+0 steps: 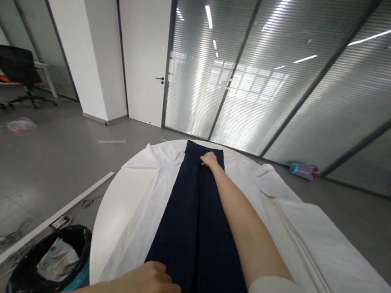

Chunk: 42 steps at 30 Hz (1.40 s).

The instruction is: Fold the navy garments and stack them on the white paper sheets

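A person's right hand is pinching dark trousers near the waistband, seemingly steadying them as they are lying flat over white cloth on a round table; the left hand is curling loosely over one leg, its grip unclear.

A bin with a black liner stands on the grey floor, a crumpled wrapper inside it; cables lie to its left. Farther back, a clear plastic bag with something pink rests near a black-backed chair with an orange seat, beside a desk. Behind are a white pillar, a white door with a dark handle, and a glass partition with blinds, a blue-and-red striped bundle near its foot.
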Each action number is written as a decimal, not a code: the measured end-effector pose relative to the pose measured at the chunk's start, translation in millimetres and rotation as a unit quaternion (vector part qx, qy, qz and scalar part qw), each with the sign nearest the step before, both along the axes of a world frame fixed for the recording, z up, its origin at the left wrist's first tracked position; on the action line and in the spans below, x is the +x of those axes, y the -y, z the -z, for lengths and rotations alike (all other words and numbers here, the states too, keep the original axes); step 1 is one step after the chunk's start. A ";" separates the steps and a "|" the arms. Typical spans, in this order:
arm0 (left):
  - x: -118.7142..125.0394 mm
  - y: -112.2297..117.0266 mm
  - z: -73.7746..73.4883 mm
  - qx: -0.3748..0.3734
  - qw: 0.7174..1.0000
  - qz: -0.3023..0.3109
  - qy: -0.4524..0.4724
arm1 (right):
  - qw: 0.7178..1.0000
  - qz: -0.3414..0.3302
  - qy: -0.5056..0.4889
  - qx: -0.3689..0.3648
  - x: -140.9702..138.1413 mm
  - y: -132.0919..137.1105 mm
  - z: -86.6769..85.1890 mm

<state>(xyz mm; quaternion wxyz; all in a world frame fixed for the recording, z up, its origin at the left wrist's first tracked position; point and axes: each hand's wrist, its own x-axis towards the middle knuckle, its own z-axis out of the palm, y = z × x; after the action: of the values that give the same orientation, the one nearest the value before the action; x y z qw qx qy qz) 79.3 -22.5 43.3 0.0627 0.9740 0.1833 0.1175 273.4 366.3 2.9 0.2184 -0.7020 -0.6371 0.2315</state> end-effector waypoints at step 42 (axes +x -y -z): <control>61.5 -204.8 14.6 -0.042 0.953 -0.301 0.016 | 0.922 -0.355 0.156 -0.017 28.1 60.5 -24.6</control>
<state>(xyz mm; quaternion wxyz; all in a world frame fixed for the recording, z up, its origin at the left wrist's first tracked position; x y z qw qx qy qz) 140.7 182.3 28.7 0.0684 0.8680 0.4718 0.1388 301.5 305.8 27.5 0.0076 -0.4610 -0.8663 0.1923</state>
